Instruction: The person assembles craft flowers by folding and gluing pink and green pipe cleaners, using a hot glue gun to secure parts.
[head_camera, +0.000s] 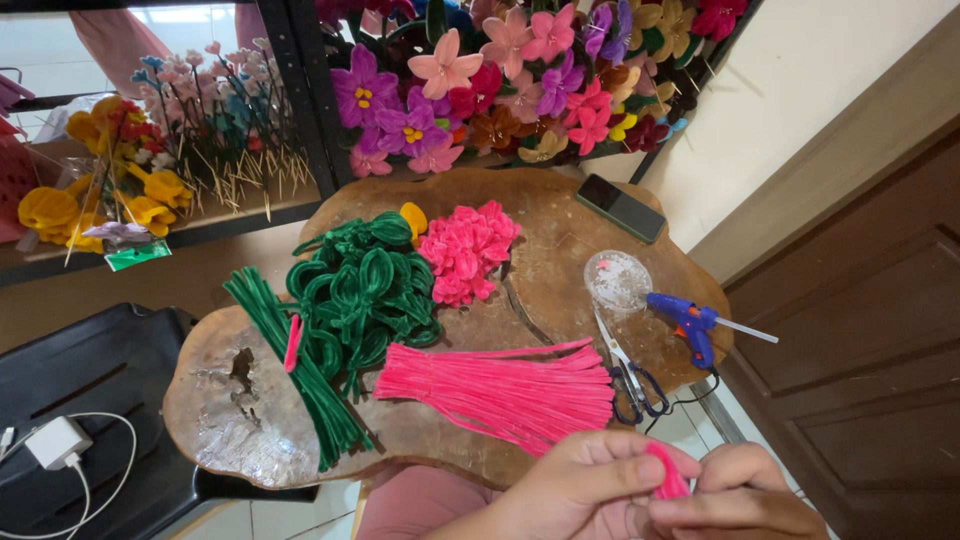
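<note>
Both hands' fingers (640, 470) pinching pink pipe cleaner (668, 473)

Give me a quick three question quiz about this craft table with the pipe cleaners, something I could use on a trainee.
1. True or false: both hands pinch one pink pipe cleaner piece.
2. Which lies nearest the scissors? A) phone B) blue glue gun C) charger
3. What colour are the straight pipe cleaners at the table's left end?

Key:
1. True: left hand and right hand both grip it.
2. B.
3. Green.
</note>
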